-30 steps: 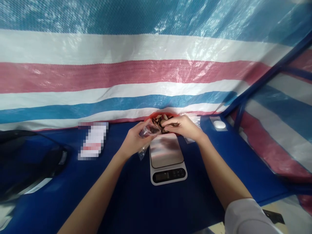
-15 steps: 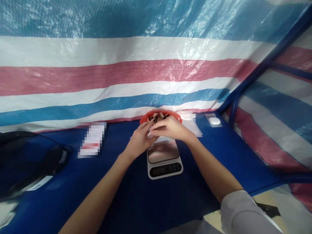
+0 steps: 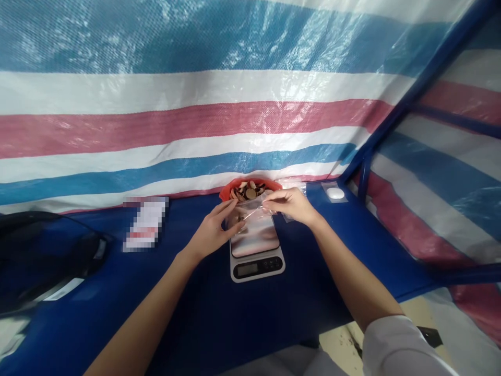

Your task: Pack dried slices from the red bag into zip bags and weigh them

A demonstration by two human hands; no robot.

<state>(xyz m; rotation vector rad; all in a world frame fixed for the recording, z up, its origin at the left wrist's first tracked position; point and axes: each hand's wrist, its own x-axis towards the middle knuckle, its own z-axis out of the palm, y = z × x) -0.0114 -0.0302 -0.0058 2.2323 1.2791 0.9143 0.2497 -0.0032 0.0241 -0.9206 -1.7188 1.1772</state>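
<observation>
Between my hands a small clear plastic bag [image 3: 253, 207] is stretched above the scale. My left hand [image 3: 211, 230] holds its left side, thumb and fingers on either side of the film. The right edge is pinched in the fingertips of my right hand [image 3: 293, 204]. Below lies a white kitchen scale [image 3: 256, 240] with a shiny metal plate and a dark display strip; its digits are unreadable. Just behind it, a red bag [image 3: 226, 192] stands open, full of dried slices [image 3: 250, 192] in brown, dark and pale tones, whose kind I cannot tell.
More clear bags [image 3: 293, 184] lie behind my right hand. A white round object [image 3: 335, 193] rests on clear film at the back right. A blurred-out paper [image 3: 146, 224] and a black strapped item [image 3: 78, 261] are on the left. Striped sheeting [image 3: 195, 125] walls the back.
My hands have moved apart, the left to the left and the right to the right, spreading the clear bag between them. More of the dried slices shows. The view has shifted slightly.
</observation>
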